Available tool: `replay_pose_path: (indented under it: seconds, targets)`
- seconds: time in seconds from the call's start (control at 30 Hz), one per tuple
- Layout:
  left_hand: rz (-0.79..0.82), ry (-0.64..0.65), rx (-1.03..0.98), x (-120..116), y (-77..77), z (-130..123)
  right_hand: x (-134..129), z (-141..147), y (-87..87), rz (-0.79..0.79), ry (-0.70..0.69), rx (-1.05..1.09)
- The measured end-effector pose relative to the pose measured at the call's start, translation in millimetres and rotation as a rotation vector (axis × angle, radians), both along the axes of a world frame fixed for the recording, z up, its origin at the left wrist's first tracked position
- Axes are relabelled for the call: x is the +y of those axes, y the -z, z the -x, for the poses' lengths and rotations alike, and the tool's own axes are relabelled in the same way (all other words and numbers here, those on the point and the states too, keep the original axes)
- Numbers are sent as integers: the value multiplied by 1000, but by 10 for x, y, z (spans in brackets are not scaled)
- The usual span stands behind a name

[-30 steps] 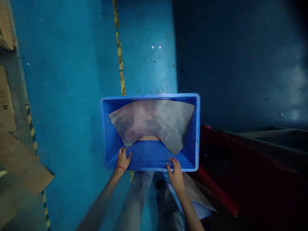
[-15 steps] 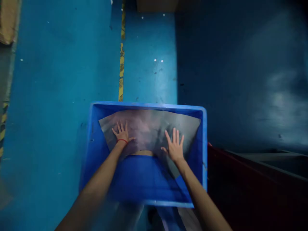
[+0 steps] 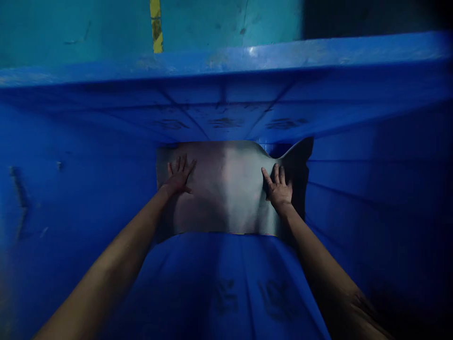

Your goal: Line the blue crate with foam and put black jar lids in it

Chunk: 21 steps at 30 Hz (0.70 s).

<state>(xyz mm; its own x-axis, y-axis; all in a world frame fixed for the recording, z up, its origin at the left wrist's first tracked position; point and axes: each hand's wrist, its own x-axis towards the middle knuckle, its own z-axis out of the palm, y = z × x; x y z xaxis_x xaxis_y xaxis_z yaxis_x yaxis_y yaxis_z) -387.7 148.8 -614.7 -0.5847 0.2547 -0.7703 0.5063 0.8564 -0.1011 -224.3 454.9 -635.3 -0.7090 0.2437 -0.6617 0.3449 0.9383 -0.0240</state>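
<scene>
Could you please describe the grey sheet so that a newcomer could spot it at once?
Look into the deep blue crate. At its bottom lies the grey sheet, with the left hand and right hand flat on it. It is the only pale, shiny surface among blue walls.

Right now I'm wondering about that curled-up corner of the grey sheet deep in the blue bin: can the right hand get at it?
Probably yes. The right hand lies flat on the grey sheet just beside the raised corner, with nothing between them. The blue bin wall stands close behind, leaving little room.
</scene>
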Motion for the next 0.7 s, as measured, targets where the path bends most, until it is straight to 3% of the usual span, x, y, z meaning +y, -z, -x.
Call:
replay_pose_path:
  seconds: [0.13,0.2,0.27,0.37,0.43,0.53,0.6,0.7]
  targets:
    - [153,-107,151,-78,-246,-738,-509,-400,-283,-131,215,-138]
    - [199,-157,167,-182,-299,-1147,-689,-685,-389,-119,293,-237]
    - [194,-158,152,-307,-252,-1405,-728,-911,-411,-17,293,-287]
    - [151,-137,126,-470,-105,-1475,-557,-979,-400,156,259,-289]
    - [126,-129,89,-542,-44,-1413,-379,-803,-429,221,250,-214]
    - [97,-132,-9,-618,-46,-1320,-134,-285,-480,230,278,52]
    - [81,-147,-63,-657,-75,-1271,10,120,-463,254,329,207]
    - [53,-191,-99,-665,-101,-1151,174,606,-398,375,466,265]
